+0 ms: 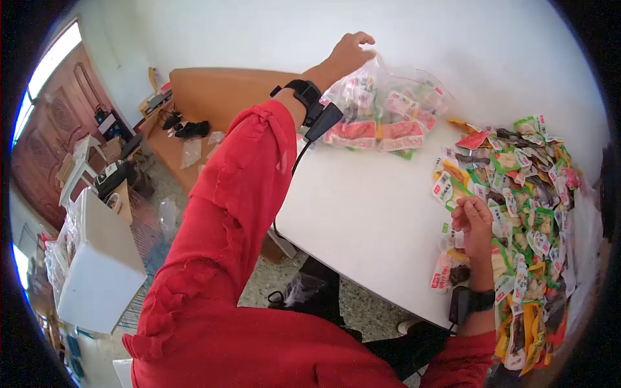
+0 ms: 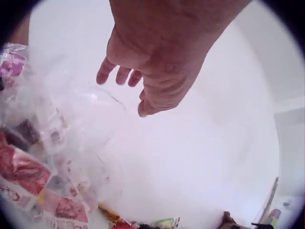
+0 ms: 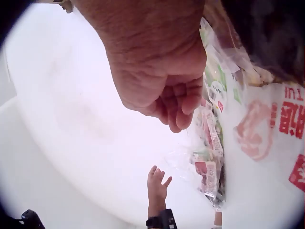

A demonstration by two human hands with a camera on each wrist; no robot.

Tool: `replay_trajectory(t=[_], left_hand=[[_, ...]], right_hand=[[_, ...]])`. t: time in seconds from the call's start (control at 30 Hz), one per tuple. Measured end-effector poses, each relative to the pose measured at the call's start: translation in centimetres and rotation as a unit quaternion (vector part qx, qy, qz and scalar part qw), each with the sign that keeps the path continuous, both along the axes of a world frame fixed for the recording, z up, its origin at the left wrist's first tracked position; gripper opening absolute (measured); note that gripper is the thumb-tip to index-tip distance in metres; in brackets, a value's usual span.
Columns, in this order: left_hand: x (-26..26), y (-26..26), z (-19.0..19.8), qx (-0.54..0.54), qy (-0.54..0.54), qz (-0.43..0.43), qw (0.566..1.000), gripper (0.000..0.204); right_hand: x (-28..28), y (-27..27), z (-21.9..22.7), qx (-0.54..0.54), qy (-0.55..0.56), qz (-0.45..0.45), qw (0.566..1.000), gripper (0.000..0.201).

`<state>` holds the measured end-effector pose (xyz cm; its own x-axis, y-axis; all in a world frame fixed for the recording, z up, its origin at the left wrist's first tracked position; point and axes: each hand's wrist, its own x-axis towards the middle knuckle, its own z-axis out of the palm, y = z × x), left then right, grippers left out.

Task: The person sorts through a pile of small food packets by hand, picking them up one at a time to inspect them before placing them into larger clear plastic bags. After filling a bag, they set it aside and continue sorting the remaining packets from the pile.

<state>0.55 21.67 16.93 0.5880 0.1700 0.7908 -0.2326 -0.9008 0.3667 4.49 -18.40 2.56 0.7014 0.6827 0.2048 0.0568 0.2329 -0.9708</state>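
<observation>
At the far side of the white table, my left hand (image 1: 349,55) is held just above the top of a clear plastic bag (image 1: 388,107) of red-and-white packets. The left wrist view has this hand (image 2: 152,67) with its fingers apart and nothing in them, and the bag (image 2: 71,124) beside it. My right hand (image 1: 475,226) hovers at the left edge of a large pile of small snack packets (image 1: 524,213). In the right wrist view its fingers (image 3: 178,102) bend loosely, with no object visible in them.
The white table (image 1: 349,213) spans the middle. A packet with red print (image 1: 441,271) lies near its front edge. Clear plastic (image 1: 587,226) borders the pile on the right. To the left are a brown bench (image 1: 220,87) and a white box (image 1: 100,265).
</observation>
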Motion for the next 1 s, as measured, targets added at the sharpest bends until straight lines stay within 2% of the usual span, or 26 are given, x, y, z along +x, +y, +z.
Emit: replay_trajectory(t=[0.03, 0.1, 0.2, 0.3, 0.37, 0.43, 0.5, 0.57, 0.63, 0.67, 0.7, 0.73, 0.77, 0.8, 0.83, 0.87, 0.93, 0.97, 1.0], left_hand=[[0.4, 0.1, -1.1, -0.003, -0.001, -0.004, 1.0, 0.025], [0.9, -0.3, -3.0, 0.174, -0.033, 0.112, 0.978, 0.04], [0.3, -3.8, -5.5, 0.205, 0.004, 0.075, 0.976, 0.041], [-1.2, -10.0, -6.8, 0.193, 0.08, -0.021, 0.978, 0.039], [-2.1, -13.4, -8.3, 0.181, 0.097, -0.069, 0.976, 0.036], [-2.4, -15.8, -10.1, 0.294, 0.14, -0.152, 0.933, 0.03], [-3.3, -18.2, -11.3, 0.267, 0.194, -0.189, 0.925, 0.029], [-3.9, -19.7, -12.2, 0.252, 0.201, -0.222, 0.92, 0.026], [-4.1, -21.2, -12.8, 0.151, 0.252, -0.252, 0.922, 0.022], [-4.1, -21.9, -13.0, 0.155, 0.247, -0.273, 0.917, 0.022], [-4.0, -22.5, -13.2, 0.0, 0.305, -0.299, 0.904, 0.018], [-4.1, -23.2, -13.3, -0.153, 0.362, -0.315, 0.864, 0.015], [-4.2, -23.8, -13.4, -0.148, 0.363, -0.329, 0.859, 0.015], [-4.5, -24.5, -13.2, -0.324, 0.377, -0.342, 0.797, 0.014], [-4.8, -24.9, -13.3, -0.489, 0.381, -0.34, 0.707, 0.015], [-4.4, -25.4, -13.7, -0.482, 0.384, -0.358, 0.702, 0.015], [-4.2, -25.4, -15.4, -0.613, 0.304, -0.402, 0.608, 0.017], [-4.0, -25.3, -16.0, -0.611, 0.306, -0.408, 0.605, 0.017], [-3.9, -25.3, -16.3, -0.636, 0.29, -0.416, 0.581, 0.017]], right_hand=[[0.2, -0.1, -0.1, -0.003, -0.001, -0.004, 1.0, 0.017], [0.2, -0.1, -0.1, -0.002, 0.001, -0.023, 1.0, 0.018], [0.0, -0.2, 0.1, -0.03, -0.006, -0.043, 0.999, 0.019], [0.1, 0.0, -0.2, -0.03, -0.025, -0.004, 0.999, 0.02], [-0.4, 0.0, 0.0, -0.039, -0.025, -0.015, 0.999, 0.019], [-0.2, 0.1, -0.5, -0.038, -0.043, 0.035, 0.998, 0.017], [0.0, 0.1, -0.7, -0.03, -0.039, 0.035, 0.998, 0.017], [0.0, 0.1, -0.4, -0.021, -0.035, 0.029, 0.999, 0.017], [0.0, -0.1, -0.1, -0.027, -0.045, 0.025, 0.998, 0.016], [0.0, -0.1, -0.2, -0.027, -0.044, 0.018, 0.998, 0.016], [0.2, -0.1, -0.4, -0.028, -0.044, 0.014, 0.999, 0.017], [0.3, -0.2, -0.5, -0.031, -0.045, -0.004, 0.998, 0.017], [0.4, -0.2, -0.5, -0.014, -0.047, -0.001, 0.999, 0.016], [0.4, -0.1, -0.6, 0.003, -0.051, 0.004, 0.999, 0.015], [0.4, 0.0, -0.8, 0.001, -0.054, -0.007, 0.999, 0.015], [0.6, -0.3, -0.7, 0.008, -0.051, -0.005, 0.999, 0.015], [0.9, -0.2, -1.0, 0.007, -0.044, 0.005, 0.999, 0.015], [1.0, -0.3, -1.1, 0.006, -0.047, -0.002, 0.999, 0.015], [1.1, -0.3, -1.0, 0.008, -0.043, -0.003, 0.999, 0.015]])
